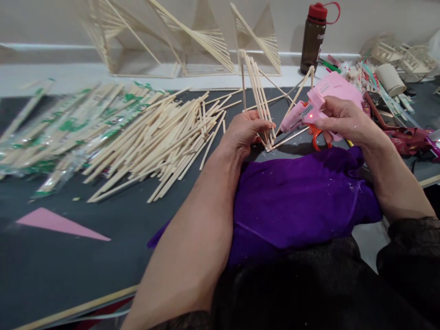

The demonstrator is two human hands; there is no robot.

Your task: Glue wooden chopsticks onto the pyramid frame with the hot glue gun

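Observation:
My left hand [249, 130] pinches the lower part of a frame of thin wooden sticks [256, 85], near the corner where several slanted sticks meet. In my right hand [343, 117] is a pink glue gun [318, 103] with a small lit light on its side. Its nozzle points left and sits close to the sticks beside my left fingers; whether it touches them I cannot tell. Beneath the glue gun lie scissors with orange handles [321, 143], partly hidden. A purple cloth [302, 197] is spread just in front of my hands.
A heap of loose sticks [165, 142] and plastic-wrapped stick packs [68, 123] lie to the left. Finished-looking stick frames [202, 41] lean at the wall. A dark bottle with red lid [312, 41] stands behind. Clutter [385, 87] fills the right. A pink triangle [62, 224] lies front left.

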